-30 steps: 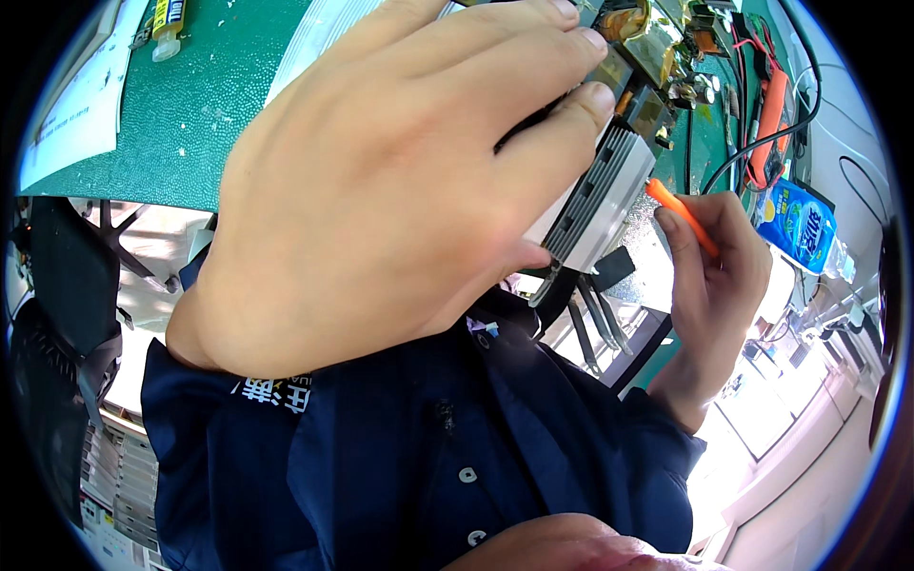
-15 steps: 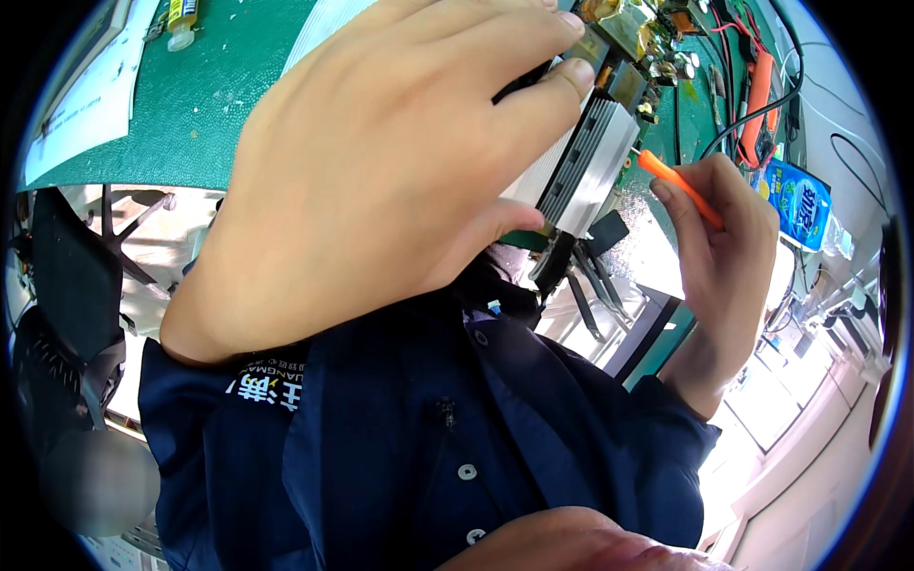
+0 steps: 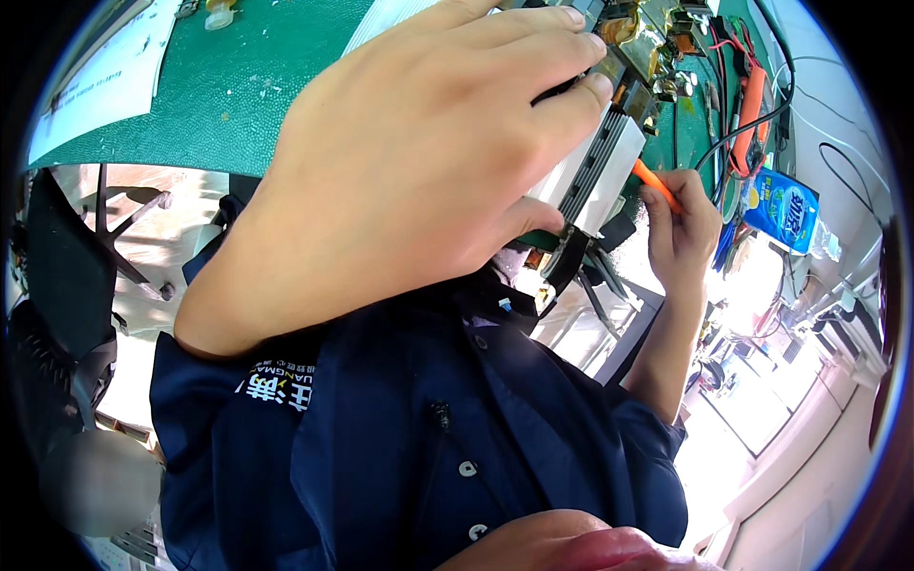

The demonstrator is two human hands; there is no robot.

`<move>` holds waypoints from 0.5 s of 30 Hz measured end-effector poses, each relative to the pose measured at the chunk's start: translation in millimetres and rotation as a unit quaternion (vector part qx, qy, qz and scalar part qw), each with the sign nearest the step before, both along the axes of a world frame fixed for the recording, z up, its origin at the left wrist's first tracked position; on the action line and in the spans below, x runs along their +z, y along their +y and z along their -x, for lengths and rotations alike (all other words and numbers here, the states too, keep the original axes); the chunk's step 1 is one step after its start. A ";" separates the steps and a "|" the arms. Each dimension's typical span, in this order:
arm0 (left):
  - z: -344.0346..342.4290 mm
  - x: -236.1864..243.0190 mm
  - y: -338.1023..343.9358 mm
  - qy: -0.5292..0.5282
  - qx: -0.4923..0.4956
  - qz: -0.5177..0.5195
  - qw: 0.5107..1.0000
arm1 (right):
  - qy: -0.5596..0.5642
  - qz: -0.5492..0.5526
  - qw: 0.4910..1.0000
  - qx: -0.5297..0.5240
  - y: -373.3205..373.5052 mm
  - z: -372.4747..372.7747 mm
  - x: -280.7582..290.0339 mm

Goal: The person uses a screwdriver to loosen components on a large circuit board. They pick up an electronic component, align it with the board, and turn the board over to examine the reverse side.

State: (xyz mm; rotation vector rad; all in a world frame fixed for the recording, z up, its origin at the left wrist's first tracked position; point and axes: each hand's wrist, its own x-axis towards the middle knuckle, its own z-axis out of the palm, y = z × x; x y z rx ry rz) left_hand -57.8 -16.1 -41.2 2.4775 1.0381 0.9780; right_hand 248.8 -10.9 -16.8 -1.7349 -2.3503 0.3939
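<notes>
My left hand (image 3: 419, 162) fills the middle of the view, its fingers wrapped over a circuit assembly with a ribbed silver heat sink (image 3: 598, 167) and copper coils, held up above the green mat (image 3: 238, 86). My right hand (image 3: 681, 228) is to the right of it and pinches a thin orange stick tool (image 3: 655, 183). The tool's tip points at the heat sink's right edge, very close to it. Most of the assembly is hidden under my left hand.
A white paper sheet (image 3: 90, 81) lies at the mat's far left. Black cables and an orange-handled tool (image 3: 747, 114) lie at the upper right, with a blue packet (image 3: 781, 209) beside them. A dark chair (image 3: 57, 276) stands left. A dark blue shirt (image 3: 428, 428) fills the lower view.
My left hand and the assembly have shifted slightly up. My right hand has brought the orange tool up and left, closer to the heat sink's edge.
</notes>
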 end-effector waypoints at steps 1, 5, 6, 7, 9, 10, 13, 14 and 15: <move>-0.1 0.0 0.3 -0.003 0.000 -0.002 1.000 | 0.013 -0.025 0.999 0.026 0.1 -3.1 -2.5; 1.0 -3.0 1.1 -0.009 -0.006 -0.004 1.000 | -0.024 0.040 0.999 -0.020 -0.4 2.4 8.6; 2.0 -4.8 2.0 -0.008 -0.007 -0.003 1.000 | -0.020 0.039 0.999 -0.030 -1.0 5.2 14.1; 1.8 -4.7 2.6 -0.010 -0.006 -0.003 1.000 | -0.015 0.038 0.998 -0.041 -1.2 8.7 21.1; 2.0 -5.9 4.6 -0.012 -0.005 -0.004 1.000 | -0.014 0.058 0.998 -0.033 4.0 11.8 34.8; 0.9 -6.3 4.3 -0.011 -0.007 -0.005 1.000 | -0.003 0.069 0.997 -0.023 10.1 3.2 28.6; 5.4 -2.6 5.2 -0.017 -0.014 -0.008 1.000 | 0.019 0.023 1.000 -0.008 13.9 -33.8 19.0; 3.9 -3.1 5.2 -0.016 -0.016 -0.008 1.000 | 0.030 -0.003 1.000 0.000 14.9 -39.9 13.0; 3.7 -3.3 5.9 -0.016 -0.019 -0.006 1.000 | 0.018 -0.027 0.999 0.005 11.4 -42.0 11.9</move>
